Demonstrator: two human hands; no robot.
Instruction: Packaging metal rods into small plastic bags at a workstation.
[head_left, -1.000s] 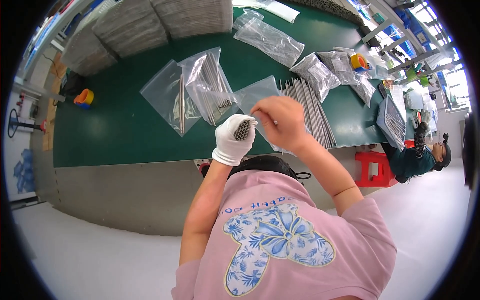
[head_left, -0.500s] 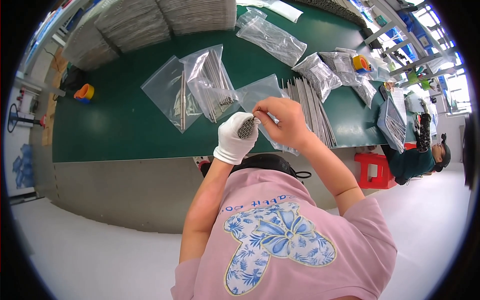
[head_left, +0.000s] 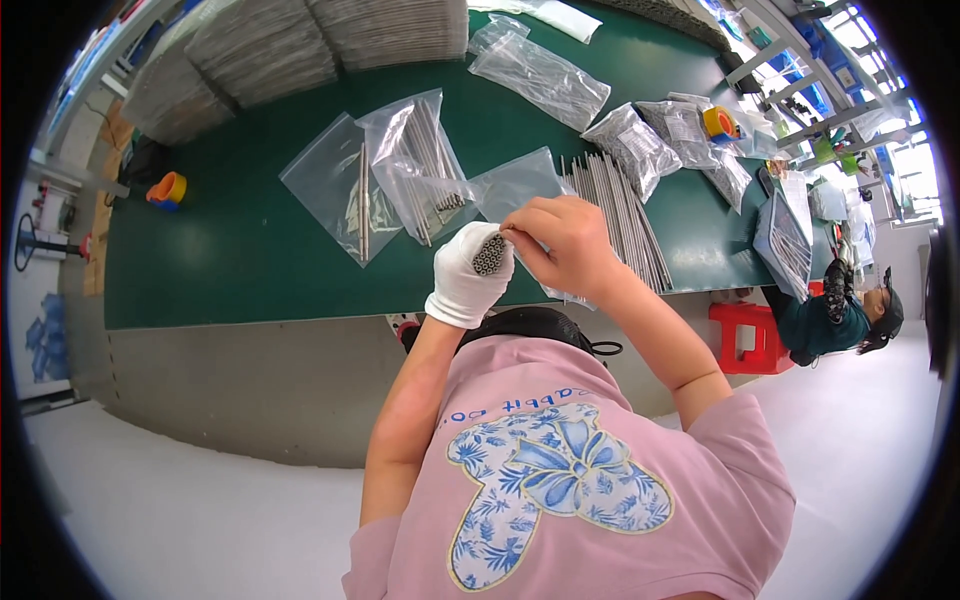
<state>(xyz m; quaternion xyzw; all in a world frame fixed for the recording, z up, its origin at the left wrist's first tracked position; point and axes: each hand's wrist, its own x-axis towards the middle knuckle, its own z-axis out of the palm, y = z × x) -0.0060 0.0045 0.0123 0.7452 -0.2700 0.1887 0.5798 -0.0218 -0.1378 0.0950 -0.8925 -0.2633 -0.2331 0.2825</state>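
Lowered since the earlier frame, far right: co-worker's dark patterned sleeve (head_left: 838, 276); at centre, gripping a bundle of thin grey metal tubes (head_left: 489, 256) with curled, white-gloved left hand (head_left: 466, 282); at its edge, pinching with bare right hand (head_left: 568, 243), pinched item hidden; beyond, upper centre-right, grey metal rods (head_left: 622, 222) fanned on green table (head_left: 250, 275).

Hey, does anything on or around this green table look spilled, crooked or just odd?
Nothing looks plainly spilled or damaged. One mismatch: the left hand, holding a tube bundle, wears a white glove, while the right hand is bare. The loose metal rods also have slightly uneven far ends.
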